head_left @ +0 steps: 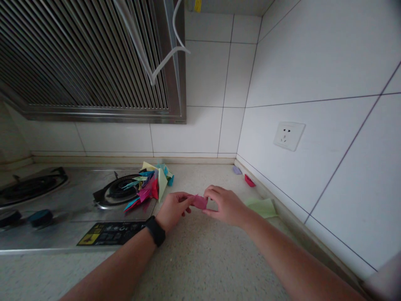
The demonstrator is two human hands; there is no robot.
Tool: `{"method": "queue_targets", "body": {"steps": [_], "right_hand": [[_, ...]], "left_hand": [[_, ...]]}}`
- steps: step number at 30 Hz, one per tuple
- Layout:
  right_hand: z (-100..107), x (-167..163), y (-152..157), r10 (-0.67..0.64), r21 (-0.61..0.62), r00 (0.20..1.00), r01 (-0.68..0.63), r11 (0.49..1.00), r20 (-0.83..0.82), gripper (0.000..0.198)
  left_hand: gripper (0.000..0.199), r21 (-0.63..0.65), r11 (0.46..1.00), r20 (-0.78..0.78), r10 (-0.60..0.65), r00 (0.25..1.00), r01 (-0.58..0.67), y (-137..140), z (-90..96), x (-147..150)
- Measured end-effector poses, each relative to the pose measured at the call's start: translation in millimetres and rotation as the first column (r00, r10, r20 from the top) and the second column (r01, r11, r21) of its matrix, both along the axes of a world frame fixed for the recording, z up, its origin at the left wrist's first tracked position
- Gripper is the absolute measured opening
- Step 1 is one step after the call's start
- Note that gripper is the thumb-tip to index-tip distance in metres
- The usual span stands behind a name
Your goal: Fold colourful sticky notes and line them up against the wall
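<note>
A small piece of folded pink paper (199, 202) is held above the speckled countertop (200, 259), between my two hands. My left hand (178, 207), with a black band on the wrist, pinches its left end between thumb and fingers. At the right end, the thumb and fingertips of my right hand (224, 205) close around the paper's edge. Part of the fold is hidden behind my fingers. Left of my hands, a heap of colourful folded paper (150, 186) lies partly on the stove and partly on the counter.
A gas stove (75, 217) with black burners stands on the left beneath a range hood (94, 62). Along the right wall lie a pale green sheet of paper (262, 207), a red folded paper (249, 180) and a lilac one (237, 170). A socket (289, 136) is on the wall.
</note>
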State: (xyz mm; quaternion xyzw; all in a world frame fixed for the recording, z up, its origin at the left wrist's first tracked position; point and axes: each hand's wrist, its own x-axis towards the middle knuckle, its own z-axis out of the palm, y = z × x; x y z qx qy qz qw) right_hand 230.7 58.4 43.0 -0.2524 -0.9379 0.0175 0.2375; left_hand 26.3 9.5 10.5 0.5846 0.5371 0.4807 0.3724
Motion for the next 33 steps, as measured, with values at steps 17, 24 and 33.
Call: {"method": "queue_targets", "body": {"steps": [17,24,33], "right_hand": [[11.0,30.2,42.5,-0.394,0.044,0.910,0.402,0.915,-0.128,0.016],[43.5,55.0,120.6,-0.686,0.053,0.725,0.689,0.723,-0.062,0.033],[12.1,79.7,209.5,-0.830,0.116,0.473,0.845,0.523,0.294,0.041]], "left_hand": [[0.039,0.021,0.978,-0.233,-0.195,0.953,0.206,4.9,-12.2,-4.6],[0.035,0.009,0.977,-0.328,-0.199,0.924,0.213,5.5,-10.7,-5.7],[0.030,-0.019,0.975,-0.336,-0.215,0.917,0.221,6.9,-10.7,-7.1]]}}
